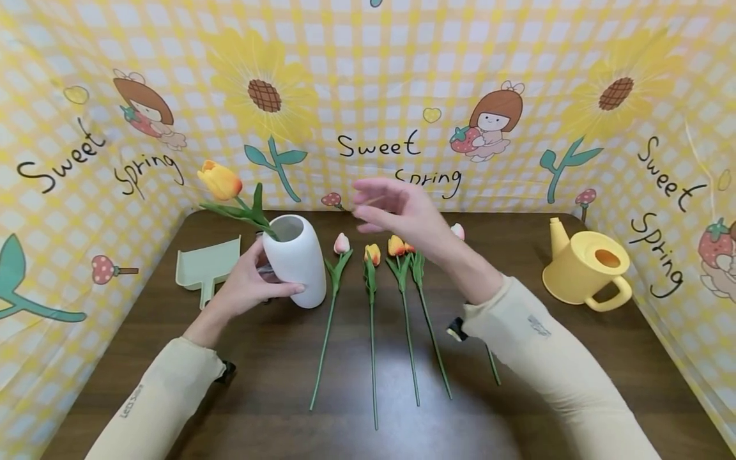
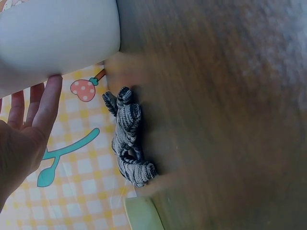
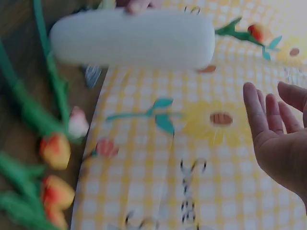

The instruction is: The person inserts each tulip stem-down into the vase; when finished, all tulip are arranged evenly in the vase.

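My left hand (image 1: 250,281) grips a white vase (image 1: 301,271) around its side, thumb in front and fingers behind. The vase leans slightly left, and one yellow-orange tulip (image 1: 221,180) stands in its mouth. My right hand (image 1: 414,214) is raised over the back of the table, to the right of the vase, its fingers parted and holding nothing. Below it lie several long-stemmed tulips: a pink one (image 1: 342,244), an orange one (image 1: 372,255) and others beside it. My right forearm partly covers a pale tulip (image 1: 457,231).
A light green dustpan (image 1: 207,262) lies at the left. Near it, a black-and-white striped figure (image 2: 128,139) shows in the left wrist view, mostly hidden in the head view. The yellow watering can (image 1: 586,271) stands at the right. Patterned cloth (image 1: 368,96) surrounds the dark table (image 1: 259,396).
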